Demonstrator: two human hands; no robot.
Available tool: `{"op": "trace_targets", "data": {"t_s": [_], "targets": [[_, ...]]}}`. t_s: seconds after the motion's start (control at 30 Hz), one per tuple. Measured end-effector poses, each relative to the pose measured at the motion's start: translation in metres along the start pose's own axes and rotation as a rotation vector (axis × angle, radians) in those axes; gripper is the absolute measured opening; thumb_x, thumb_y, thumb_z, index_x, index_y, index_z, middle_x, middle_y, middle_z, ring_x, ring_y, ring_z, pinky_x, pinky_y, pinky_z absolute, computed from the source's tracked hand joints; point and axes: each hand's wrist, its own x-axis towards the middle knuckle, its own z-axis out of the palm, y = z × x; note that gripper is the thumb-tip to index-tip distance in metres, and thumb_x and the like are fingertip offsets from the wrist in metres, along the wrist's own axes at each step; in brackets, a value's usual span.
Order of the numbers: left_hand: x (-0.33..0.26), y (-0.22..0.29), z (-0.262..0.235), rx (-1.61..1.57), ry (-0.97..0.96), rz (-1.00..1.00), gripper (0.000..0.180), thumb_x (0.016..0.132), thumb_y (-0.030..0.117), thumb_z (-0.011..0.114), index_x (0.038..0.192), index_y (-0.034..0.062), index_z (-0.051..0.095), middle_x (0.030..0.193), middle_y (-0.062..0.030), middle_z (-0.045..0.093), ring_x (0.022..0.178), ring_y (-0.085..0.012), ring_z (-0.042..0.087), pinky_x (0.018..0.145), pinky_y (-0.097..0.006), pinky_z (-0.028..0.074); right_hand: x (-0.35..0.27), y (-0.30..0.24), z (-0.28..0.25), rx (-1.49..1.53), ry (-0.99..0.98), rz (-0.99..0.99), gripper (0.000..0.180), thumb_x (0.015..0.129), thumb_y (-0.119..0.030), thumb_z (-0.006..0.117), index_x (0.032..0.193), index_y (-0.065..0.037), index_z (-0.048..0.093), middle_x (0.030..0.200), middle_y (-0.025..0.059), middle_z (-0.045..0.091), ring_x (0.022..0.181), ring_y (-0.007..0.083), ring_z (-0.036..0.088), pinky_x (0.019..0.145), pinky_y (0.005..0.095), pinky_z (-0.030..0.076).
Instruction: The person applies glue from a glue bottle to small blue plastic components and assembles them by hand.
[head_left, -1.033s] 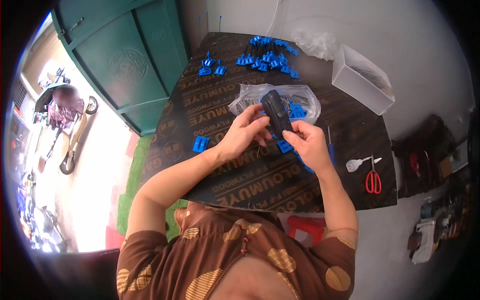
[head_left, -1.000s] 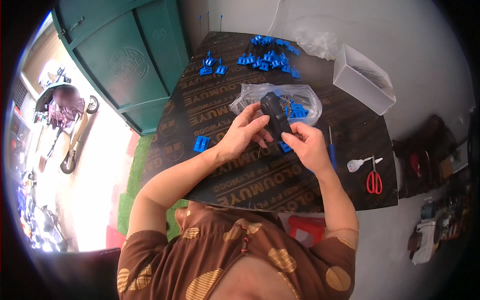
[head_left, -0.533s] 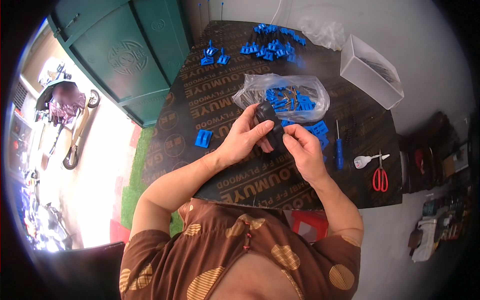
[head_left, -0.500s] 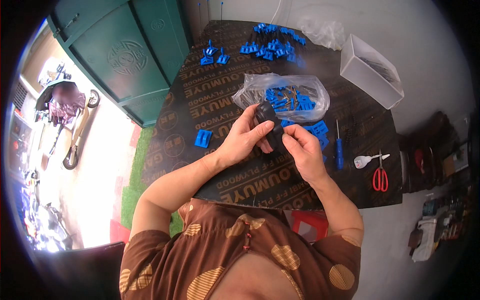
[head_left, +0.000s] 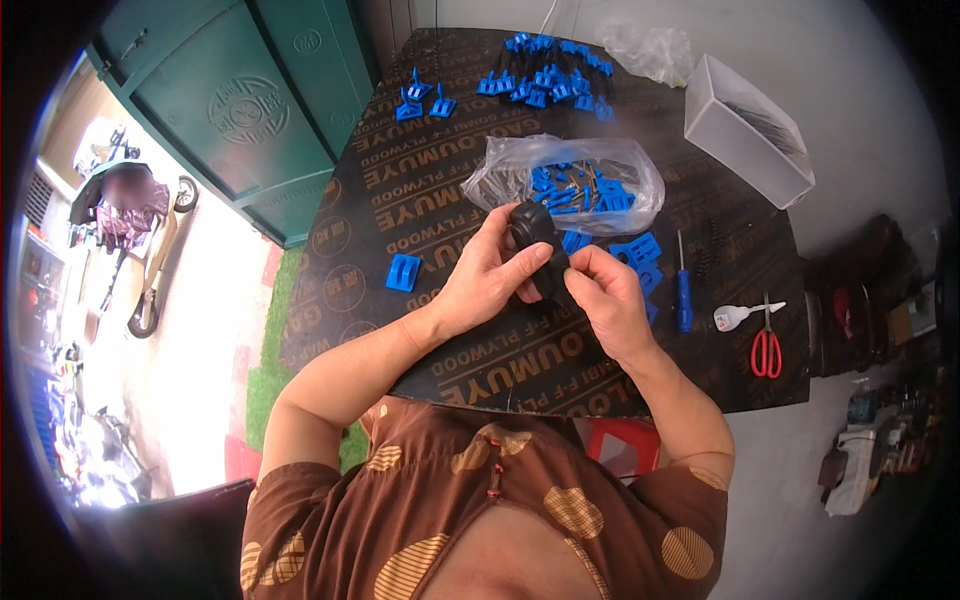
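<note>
While it is held up over the near half of the dark table (head_left: 470, 385), a black rounded object (head_left: 533, 224) is wrapped by the thumb and curled fingers of the left hand (head_left: 487, 278). The right hand (head_left: 610, 296) is narrowed to a pinch at its side; whether anything is gripped there cannot be told. Just beyond, blue parts (head_left: 612, 195) are contained in a clear plastic bag (head_left: 508, 160). To the right, a blue-handled screwdriver (head_left: 684, 300), a white bottle (head_left: 728, 318) and red-handled scissors (head_left: 766, 355) are laid out; farther back, a white box (head_left: 738, 150) is seen tilted.
</note>
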Motion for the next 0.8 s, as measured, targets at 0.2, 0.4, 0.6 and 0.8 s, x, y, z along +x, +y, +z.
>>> {"op": "trace_targets", "data": {"t_s": [0.2, 0.4, 0.6, 0.8], "targets": [[-0.0021, 0.0, 0.0044, -0.041, 0.028, 0.03, 0.057, 0.091, 0.019, 0.062, 0.132, -0.0051, 0.029, 0.088, -0.0076, 0.057, 0.062, -0.0086, 0.058, 0.053, -0.021, 0.049, 0.0002, 0.002, 0.0003, -0.011, -0.008, 0.008, 0.009, 0.089, -0.01, 0.056, 0.084, -0.002, 0.056, 0.073, -0.0055, 0.052, 0.065, 0.0019, 0.042, 0.057, 0.0199, 0.035], [-0.0014, -0.0026, 0.0012, -0.014, 0.004, 0.033, 0.059, 0.092, 0.02, 0.06, 0.134, -0.0051, 0.027, 0.091, -0.0093, 0.058, 0.063, -0.0124, 0.061, 0.055, -0.023, 0.051, 0.0004, 0.0057, -0.0021, 0.032, -0.005, 0.001, 0.01, 0.09, -0.008, 0.054, 0.084, -0.001, 0.059, 0.074, -0.0053, 0.054, 0.067, 0.002, 0.044, 0.059, 0.0197, 0.037], [0.0006, -0.0015, -0.004, -0.101, -0.04, -0.051, 0.063, 0.094, 0.024, 0.057, 0.136, -0.008, 0.023, 0.088, -0.0119, 0.059, 0.062, -0.0189, 0.064, 0.055, -0.027, 0.054, 0.0004, 0.0033, -0.005, 0.108, -0.027, 0.026, 0.013, 0.09, -0.007, 0.052, 0.09, 0.0, 0.063, 0.077, -0.0044, 0.059, 0.07, 0.0018, 0.047, 0.061, 0.0189, 0.038], [0.0015, -0.0022, -0.002, -0.153, -0.01, -0.057, 0.058, 0.092, 0.022, 0.06, 0.131, -0.0084, 0.029, 0.079, -0.0106, 0.058, 0.058, -0.016, 0.062, 0.049, -0.025, 0.052, 0.0, 0.0064, -0.003, 0.062, -0.022, 0.017, 0.011, 0.089, -0.007, 0.055, 0.091, 0.001, 0.063, 0.076, -0.0058, 0.057, 0.067, 0.001, 0.045, 0.058, 0.0184, 0.037]]}}
